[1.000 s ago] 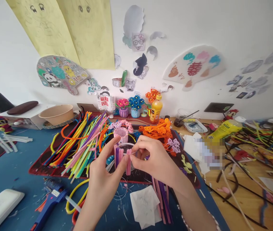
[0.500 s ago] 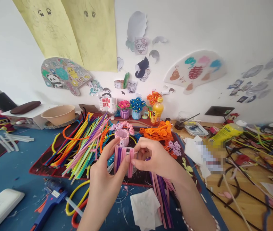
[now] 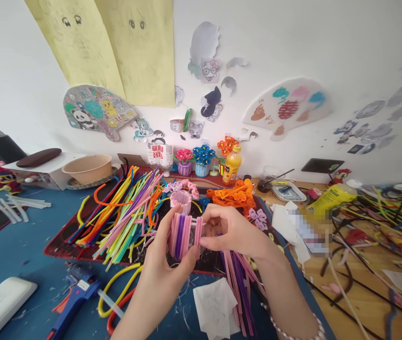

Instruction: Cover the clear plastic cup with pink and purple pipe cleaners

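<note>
blue table (image 3: 13, 245), white wall (image 3: 286, 38); left hand (image 3: 165, 264) grips a striped cup (image 3: 180, 236), right hand (image 3: 225, 231) pinches its side; more of it shows than before.

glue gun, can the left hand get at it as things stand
Probably yes, if it lets go: the left hand holds the pink and purple cylinder, but the glue gun lies to its left with nothing seen covering it.

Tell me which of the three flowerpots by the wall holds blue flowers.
The middle flowerpot, striped light blue. The purple pot to its left holds pink flowers; the right-hand pot, orange flowers.
</note>
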Tool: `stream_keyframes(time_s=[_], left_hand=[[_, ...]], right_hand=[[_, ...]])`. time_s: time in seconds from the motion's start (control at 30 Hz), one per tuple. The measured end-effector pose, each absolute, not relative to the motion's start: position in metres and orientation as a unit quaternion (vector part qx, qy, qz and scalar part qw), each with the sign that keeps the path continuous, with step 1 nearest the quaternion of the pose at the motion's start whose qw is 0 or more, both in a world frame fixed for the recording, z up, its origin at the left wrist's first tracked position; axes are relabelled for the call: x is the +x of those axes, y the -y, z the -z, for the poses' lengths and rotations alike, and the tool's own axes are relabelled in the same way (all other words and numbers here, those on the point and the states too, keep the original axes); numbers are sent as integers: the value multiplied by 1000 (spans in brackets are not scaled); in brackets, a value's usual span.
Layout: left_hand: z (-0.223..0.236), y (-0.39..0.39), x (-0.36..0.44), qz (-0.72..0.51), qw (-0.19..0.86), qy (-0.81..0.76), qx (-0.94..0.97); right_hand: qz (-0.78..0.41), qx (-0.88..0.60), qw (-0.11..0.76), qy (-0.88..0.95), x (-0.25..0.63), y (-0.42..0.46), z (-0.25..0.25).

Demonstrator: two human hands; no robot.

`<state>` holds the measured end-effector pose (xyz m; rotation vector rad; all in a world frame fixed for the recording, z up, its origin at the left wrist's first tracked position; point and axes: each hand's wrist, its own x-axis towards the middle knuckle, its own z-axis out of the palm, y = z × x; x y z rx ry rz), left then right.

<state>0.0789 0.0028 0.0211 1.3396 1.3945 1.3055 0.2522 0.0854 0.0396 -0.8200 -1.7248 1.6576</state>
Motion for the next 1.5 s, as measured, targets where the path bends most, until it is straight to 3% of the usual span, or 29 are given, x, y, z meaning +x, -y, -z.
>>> stream_keyframes(time_s=[0.83, 1.3, 1.5], left_hand=[[-21, -1, 87, -572, 387, -551, 468], [-10, 9, 92, -532, 250, -582, 562], [-7, 9, 85, -505, 242, -579, 592]], right_hand=[[-588, -312, 297, 684, 251, -83, -41], [-616, -290, 351, 643, 244, -86, -40], [-637, -275, 317, 647, 246, -84, -38]])
